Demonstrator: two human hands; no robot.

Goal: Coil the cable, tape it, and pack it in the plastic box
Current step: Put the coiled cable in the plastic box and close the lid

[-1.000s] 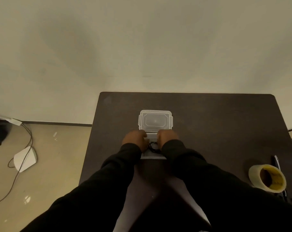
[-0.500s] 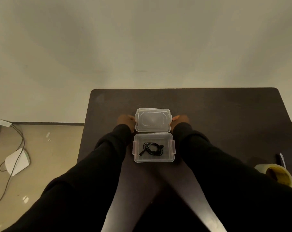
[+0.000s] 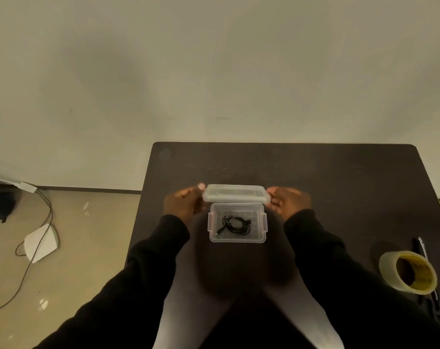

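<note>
Inside the plastic box (image 3: 237, 238), on its clear floor, the cable (image 3: 235, 224) is seen as a small, loose black coil with one plug end sticking out toward the lower left; any tape on it is too small to be made out. The box is a clear, rectangular tub with clip tabs on its short sides, set on the dark table (image 3: 327, 177) and holding nothing but the cable. Its clear lid (image 3: 236, 194) is held just beyond the far rim, raised and tilted so that mostly its edge is shown. The lid's left end is gripped by the left hand (image 3: 182, 203), fingers curled around it, and the right end is gripped likewise by the right hand (image 3: 289, 201); both black-sleeved forearms are stretched forward on either side of the box. A roll of tape (image 3: 408, 272) is seen lying near the table's right edge, with a pen (image 3: 421, 249) just beyond it.
</note>
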